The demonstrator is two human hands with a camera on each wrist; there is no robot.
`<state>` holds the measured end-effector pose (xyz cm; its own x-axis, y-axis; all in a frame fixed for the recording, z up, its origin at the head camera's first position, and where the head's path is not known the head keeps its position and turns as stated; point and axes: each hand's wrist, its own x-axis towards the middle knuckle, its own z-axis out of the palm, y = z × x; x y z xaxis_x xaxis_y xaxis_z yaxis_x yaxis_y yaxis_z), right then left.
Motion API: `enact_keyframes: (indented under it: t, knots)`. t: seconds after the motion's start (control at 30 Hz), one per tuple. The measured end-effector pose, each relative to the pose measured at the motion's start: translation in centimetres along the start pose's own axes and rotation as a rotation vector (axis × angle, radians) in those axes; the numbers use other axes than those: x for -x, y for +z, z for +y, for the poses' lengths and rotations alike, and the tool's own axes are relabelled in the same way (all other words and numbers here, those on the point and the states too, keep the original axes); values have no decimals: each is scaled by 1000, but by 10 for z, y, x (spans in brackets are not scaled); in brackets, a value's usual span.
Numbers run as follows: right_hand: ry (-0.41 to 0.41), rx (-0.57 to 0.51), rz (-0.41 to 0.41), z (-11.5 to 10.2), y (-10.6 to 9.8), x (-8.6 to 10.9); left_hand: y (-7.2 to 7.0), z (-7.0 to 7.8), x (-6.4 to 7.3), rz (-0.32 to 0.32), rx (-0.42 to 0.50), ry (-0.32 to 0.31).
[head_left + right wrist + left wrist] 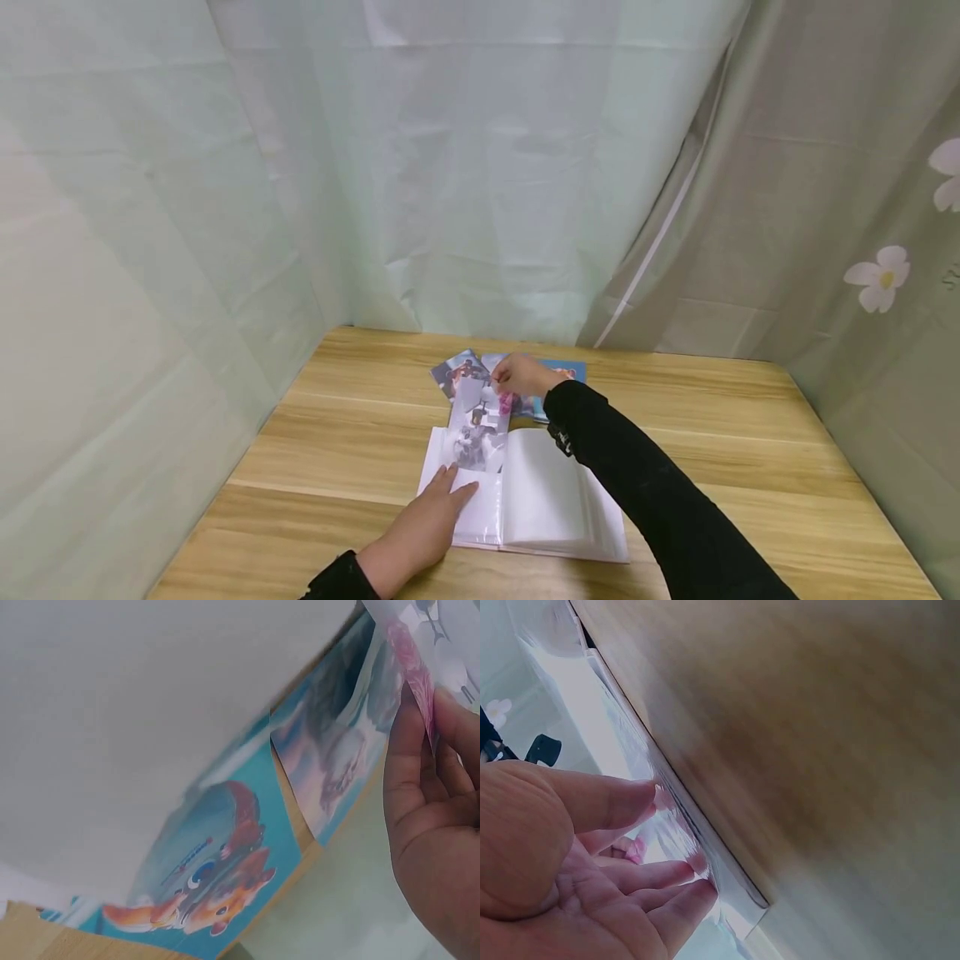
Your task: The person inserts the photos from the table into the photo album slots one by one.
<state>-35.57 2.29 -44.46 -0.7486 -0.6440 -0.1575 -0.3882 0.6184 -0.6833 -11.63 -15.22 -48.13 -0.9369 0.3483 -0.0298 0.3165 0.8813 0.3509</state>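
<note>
A photo album [547, 492] with white pages lies open on the wooden table. A greyish picture card [476, 429] with a pink patch lies partly over the left page, its upper part sticking out past the page's far edge. My right hand [528, 375] pinches that card's far right corner between thumb and fingers; in the right wrist view, the pink patch [415, 671] is at the pinch. With fingers extended, my left hand [423, 525] rests on the lower left page. The left wrist view shows its fingertips against the glossy clear sleeve [679, 825].
Behind the album lie several loose picture cards, among them a dark one [456, 371] at the left and a blue one [573, 369] at the right. In the right wrist view a blue card shows an orange cartoon animal [225, 900]. Pale curtains [480, 167] surround the table [735, 467].
</note>
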Motion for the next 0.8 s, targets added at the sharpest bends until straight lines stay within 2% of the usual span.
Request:
enact_keyframes:
  t: [0.3, 0.5, 0.63, 0.8]
  knots:
    - [-24, 35, -50, -6, 6, 8, 1, 3, -2, 10, 10, 8]
    - [-23, 17, -82, -7, 11, 13, 2, 3, -3, -2, 5, 13]
    - [-44, 24, -83, -3, 17, 11, 1, 4, -3, -3, 5, 12]
    - [-23, 31, -94, -4, 23, 9, 0, 5, -2, -2, 10, 6]
